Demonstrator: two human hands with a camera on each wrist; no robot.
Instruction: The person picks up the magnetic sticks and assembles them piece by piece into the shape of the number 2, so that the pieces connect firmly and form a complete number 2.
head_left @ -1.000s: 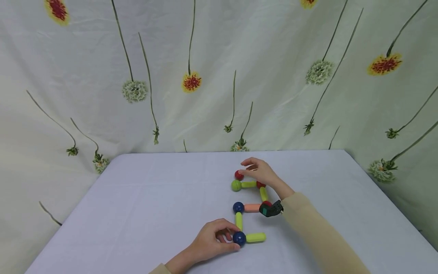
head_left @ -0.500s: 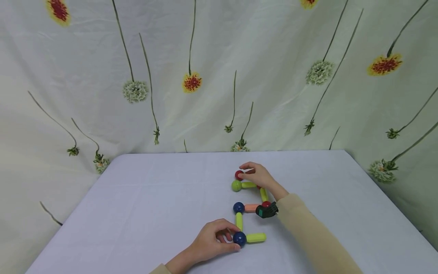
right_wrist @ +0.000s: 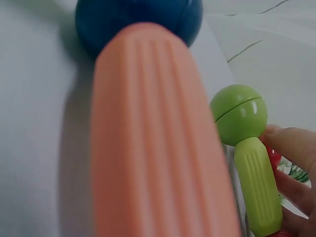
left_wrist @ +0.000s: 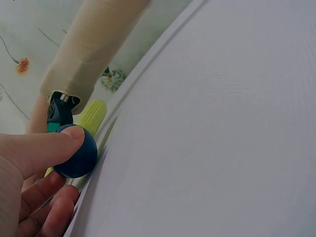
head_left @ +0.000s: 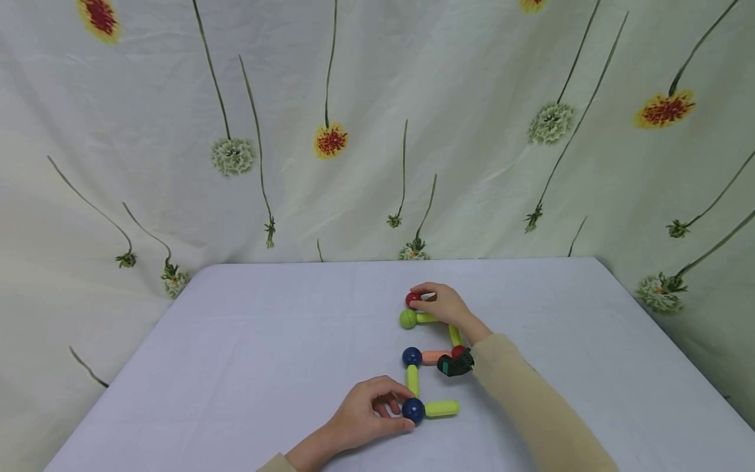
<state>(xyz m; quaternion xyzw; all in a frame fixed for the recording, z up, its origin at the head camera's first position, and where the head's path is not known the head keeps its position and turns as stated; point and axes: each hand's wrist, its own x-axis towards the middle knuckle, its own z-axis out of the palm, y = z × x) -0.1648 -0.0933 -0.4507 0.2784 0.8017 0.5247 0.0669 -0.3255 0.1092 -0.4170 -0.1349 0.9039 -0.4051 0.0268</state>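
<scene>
A zigzag chain of toy balls and ribbed rods lies on the table. My left hand (head_left: 370, 414) pinches the near blue ball (head_left: 413, 411) between thumb and fingers; a yellow-green rod (head_left: 442, 409) sticks out to its right. Another yellow-green rod (head_left: 412, 381) links it to a second blue ball (head_left: 411, 356), which joins an orange rod (right_wrist: 153, 143). At the far end my right hand (head_left: 444, 303) pinches a small red ball (head_left: 412, 300), just behind the green ball (head_left: 408, 319). In the right wrist view the green ball (right_wrist: 241, 113) partly hides that red ball.
A red ball (head_left: 458, 352) sits at the orange rod's right end, partly behind the black wrist camera (head_left: 455, 364). The white-covered table (head_left: 265, 354) ends at a flower-printed curtain (head_left: 472, 131). My right forearm reaches across the table's right side.
My right hand has come down and slightly left, and its fingers have closed on the far red ball. The left hand keeps its hold on the near blue ball.
</scene>
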